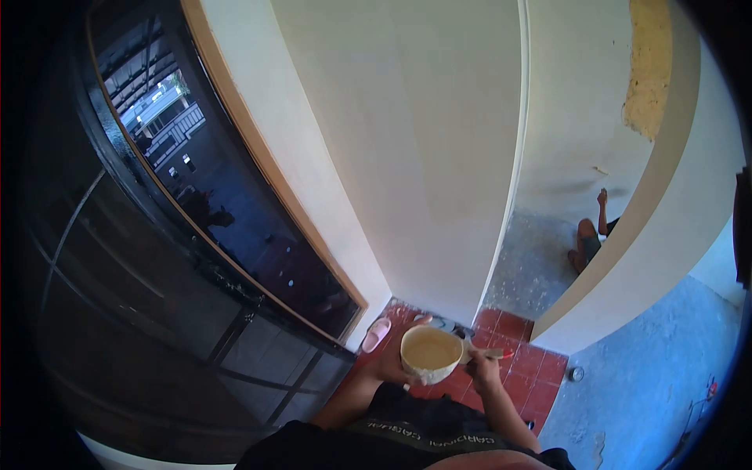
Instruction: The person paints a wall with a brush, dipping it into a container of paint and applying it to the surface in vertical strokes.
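My left hand (394, 365) is closed on a round tub (429, 374) at its left side, holding it in front of my body. The tub has whitish smears outside and pale cream paint (431, 348) inside. Close to its right rim, my right hand (484, 373) is wrapped round a paintbrush (492, 354) with a red-ended handle pointing right. The brush head lies by the rim; whether it touches cannot be made out.
Ahead stands a pale wall (407, 141); a dark-glazed, wood-framed window (258, 204) is at left. Pink slippers (377, 334) lie on red floor tiles (540, 376). Through the opening at right, another person's leg (584, 239) and raised arm show. A small round can (576, 374) stands nearby.
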